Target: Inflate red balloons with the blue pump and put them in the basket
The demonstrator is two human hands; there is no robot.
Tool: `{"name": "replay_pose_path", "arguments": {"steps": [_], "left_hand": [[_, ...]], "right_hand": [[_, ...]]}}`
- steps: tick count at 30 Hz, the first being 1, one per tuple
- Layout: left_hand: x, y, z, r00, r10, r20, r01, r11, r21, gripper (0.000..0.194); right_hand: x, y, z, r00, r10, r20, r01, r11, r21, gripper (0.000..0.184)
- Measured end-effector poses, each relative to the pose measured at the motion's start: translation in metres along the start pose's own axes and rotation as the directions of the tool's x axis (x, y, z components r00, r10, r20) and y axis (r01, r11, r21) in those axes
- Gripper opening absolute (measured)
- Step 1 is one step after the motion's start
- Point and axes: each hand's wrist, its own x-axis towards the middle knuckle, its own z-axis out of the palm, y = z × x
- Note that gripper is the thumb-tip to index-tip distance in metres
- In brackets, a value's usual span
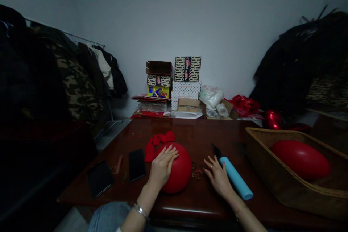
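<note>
A dark brown, glossy table (214,132) fills the lower middle of the frame. At the lower right stands a wicker basket (265,174), and inside it lies a big red balloon (300,159). A second, smaller red balloon (179,175) rests on the table just left of the lower centre. Right of centre, a light-blue hand pump (236,177) lies at a slant, its black nozzle toward the upper left. The left hand (163,163) is laid flat over the smaller balloon's upper left side, fingers stretched out and close together. The right hand (219,177) is just left of the pump, its fingers loosely spread and gripping nothing; whether it touches the pump I cannot tell. Crumpled red material (159,139) lies behind the smaller balloon, a black phone (137,165) lies to its left, and little bands (197,174) lie between the hands.
</note>
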Motion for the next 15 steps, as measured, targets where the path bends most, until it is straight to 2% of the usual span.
{"name": "replay_pose_path", "arguments": {"steps": [6, 15], "left_hand": [[-0.001, -0.002, 0.001, 1.000, -0.007, -0.022, 0.006, 1.000, -0.004, 0.025], [-0.001, -0.001, 0.002, 1.000, -0.014, -0.019, 0.013, 1.000, -0.019, 0.024]], "right_hand": [[-0.003, 0.006, 0.020, 1.000, -0.012, 0.016, 0.013, 0.995, -0.102, 0.033], [0.004, -0.001, 0.027, 0.999, -0.045, 0.001, 0.045, 0.989, -0.143, 0.026]]}}
